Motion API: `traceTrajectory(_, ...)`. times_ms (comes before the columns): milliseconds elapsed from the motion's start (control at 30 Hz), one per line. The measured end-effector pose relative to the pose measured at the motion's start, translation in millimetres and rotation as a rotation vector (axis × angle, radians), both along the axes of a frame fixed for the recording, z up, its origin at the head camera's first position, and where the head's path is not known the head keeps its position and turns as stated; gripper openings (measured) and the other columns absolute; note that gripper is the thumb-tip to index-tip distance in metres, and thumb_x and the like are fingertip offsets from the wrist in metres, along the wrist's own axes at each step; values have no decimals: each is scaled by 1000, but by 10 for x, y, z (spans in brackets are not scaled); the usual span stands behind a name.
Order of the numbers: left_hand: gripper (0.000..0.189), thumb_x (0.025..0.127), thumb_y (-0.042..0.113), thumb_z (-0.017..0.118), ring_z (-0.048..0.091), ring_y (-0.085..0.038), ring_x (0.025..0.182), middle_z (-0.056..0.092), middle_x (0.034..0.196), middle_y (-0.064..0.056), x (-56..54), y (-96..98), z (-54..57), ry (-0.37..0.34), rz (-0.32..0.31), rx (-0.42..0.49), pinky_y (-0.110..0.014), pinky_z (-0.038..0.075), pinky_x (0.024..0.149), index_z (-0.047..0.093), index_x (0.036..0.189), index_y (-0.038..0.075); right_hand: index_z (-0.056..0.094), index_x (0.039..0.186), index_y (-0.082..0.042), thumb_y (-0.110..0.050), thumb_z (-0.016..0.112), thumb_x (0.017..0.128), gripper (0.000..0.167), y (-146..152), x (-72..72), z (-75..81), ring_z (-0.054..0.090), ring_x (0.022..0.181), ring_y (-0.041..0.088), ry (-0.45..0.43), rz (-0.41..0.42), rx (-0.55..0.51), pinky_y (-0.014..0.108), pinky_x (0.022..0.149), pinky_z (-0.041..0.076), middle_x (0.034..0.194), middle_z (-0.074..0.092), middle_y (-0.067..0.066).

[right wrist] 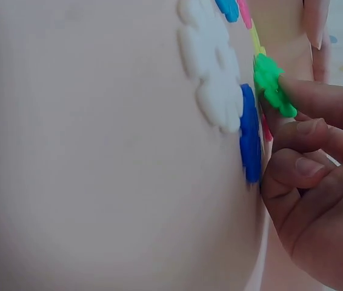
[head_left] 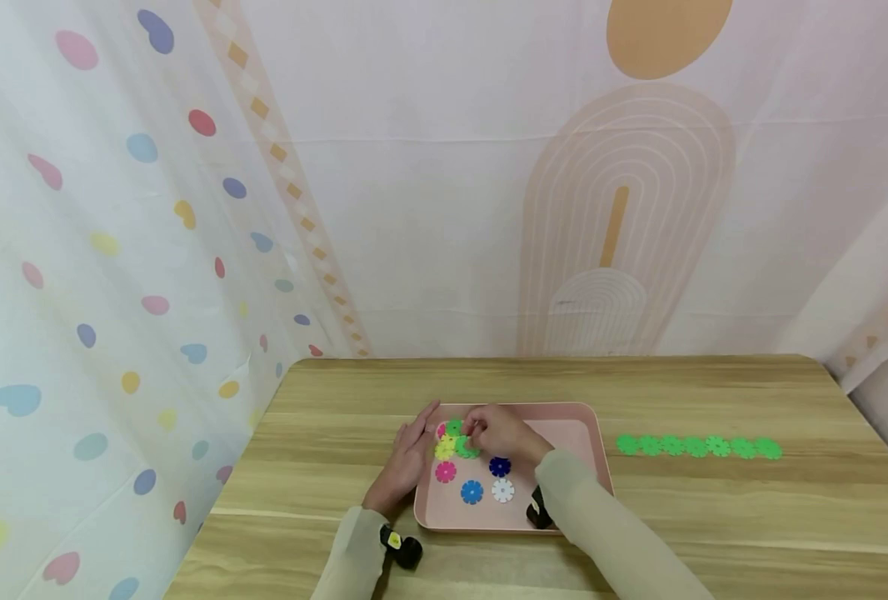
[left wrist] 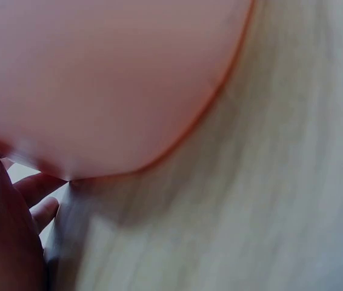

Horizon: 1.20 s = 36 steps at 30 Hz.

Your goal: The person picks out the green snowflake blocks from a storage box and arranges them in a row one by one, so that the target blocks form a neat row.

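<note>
My right hand (head_left: 506,429) reaches over the left part of a shallow pink tray (head_left: 575,425). Between thumb and index finger it pinches a green flower-shaped disc (right wrist: 273,85), the other fingers curled in. Along the tray's left rim lies my left hand (head_left: 406,458), its fingers straight and touching the edge. Near the pinched disc are yellow discs (head_left: 444,450) and another green disc (head_left: 455,427). A pink disc (head_left: 446,472), a light blue disc (head_left: 471,492), a white disc (head_left: 502,490) and a dark blue disc (head_left: 500,466) lie apart in the tray.
To the right of the tray, a straight row of several green discs (head_left: 695,447) lies on the wooden table (head_left: 684,525). Behind the table hangs a patterned curtain (head_left: 429,208). Black wrist cameras sit at both wrists, the right one over the tray's front edge.
</note>
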<state>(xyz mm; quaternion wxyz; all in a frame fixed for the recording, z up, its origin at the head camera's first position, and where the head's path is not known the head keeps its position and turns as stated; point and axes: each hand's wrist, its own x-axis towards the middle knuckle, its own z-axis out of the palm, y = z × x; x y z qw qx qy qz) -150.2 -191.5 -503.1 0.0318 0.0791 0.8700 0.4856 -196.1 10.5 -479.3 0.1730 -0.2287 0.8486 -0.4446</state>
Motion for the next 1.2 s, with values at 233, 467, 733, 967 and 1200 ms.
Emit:
traceTrajectory(233,49,109,22,27,8,-35,152,31,161,-8,-4,9,-27,-34,32,12,-54,-6,121,28,157,19,71,92,-12,3,66,88,16,68,34,28,54,81,15,13,-31,23,28,75,48,89,64,0)
traceTrajectory(467,48,109,22,29,3,-34,152,31,161,-7,1,-4,-48,-47,45,28,-53,-5,121,30,157,23,68,90,-9,4,57,89,17,181,63,68,57,75,13,6,-15,26,26,67,51,86,65,-1)
traceTrajectory(733,49,108,23,29,5,-31,153,29,162,-4,-7,4,-44,-56,40,42,-50,-7,121,28,157,26,63,89,-12,1,59,91,14,284,83,99,54,77,17,-17,-33,63,28,69,49,85,59,-1)
traceTrajectory(967,49,108,24,28,0,-34,152,27,163,-5,3,8,-56,-60,47,46,-55,-7,120,28,158,26,66,88,-12,4,59,88,18,369,98,102,54,80,19,4,-72,53,29,71,50,84,60,0)
traceTrajectory(1200,49,109,25,28,0,-33,153,27,163,-4,-5,15,-71,-61,56,35,-54,-7,121,28,158,26,66,86,-10,4,60,89,16,465,97,137,54,79,18,-34,-127,39,27,70,49,84,62,1)
